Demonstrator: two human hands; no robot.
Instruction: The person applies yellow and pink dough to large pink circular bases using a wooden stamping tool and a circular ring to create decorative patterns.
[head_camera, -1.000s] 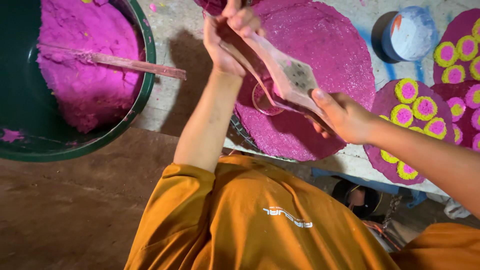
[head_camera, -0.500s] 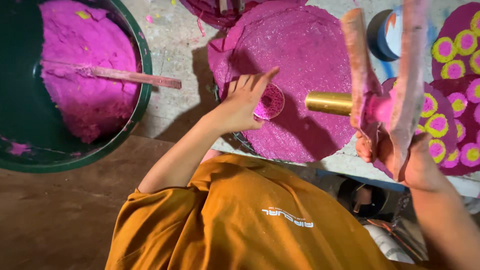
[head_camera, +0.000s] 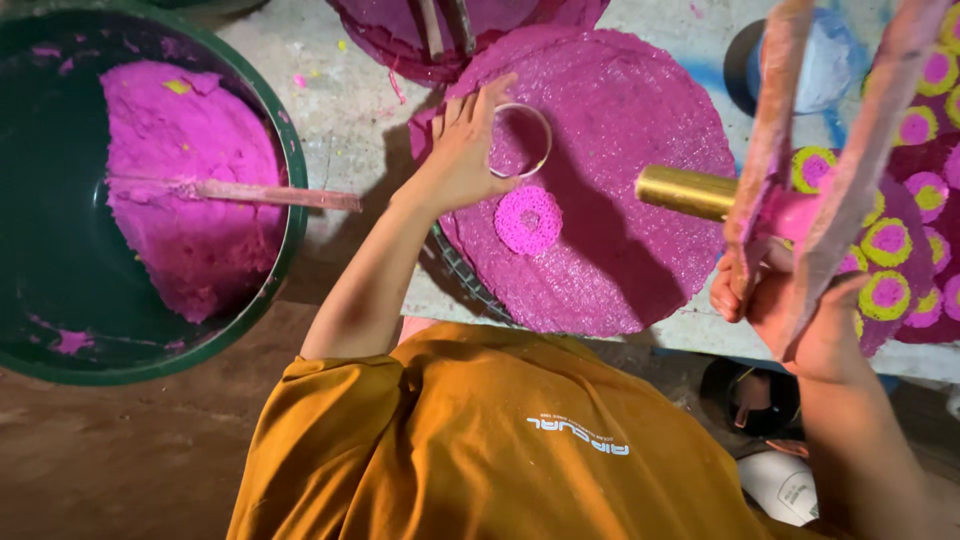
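My left hand (head_camera: 462, 150) rests on a big round magenta mat (head_camera: 640, 230) and holds a thin metal ring (head_camera: 521, 140) by its near side. Just below the ring lies a small pink lacy disc (head_camera: 528, 219) of pressed strands. My right hand (head_camera: 790, 310) grips the two pink-stained wooden handles of a press (head_camera: 800, 170), held up at the right. The press's brass cylinder (head_camera: 685, 191) points left over the mat, smeared with pink dough where it meets the handles.
A green basin (head_camera: 292, 215) at the left holds pink dough (head_camera: 190, 190) with a wooden stick (head_camera: 262, 193) lying in it. Several pink-and-yellow discs (head_camera: 890, 290) lie on a mat at the right. A blue-white container (head_camera: 830, 60) stands at the back right.
Both hands held the press over the mat; then my right hand carried it up and to the right. My left hand slid the ring away, leaving a pink disc.
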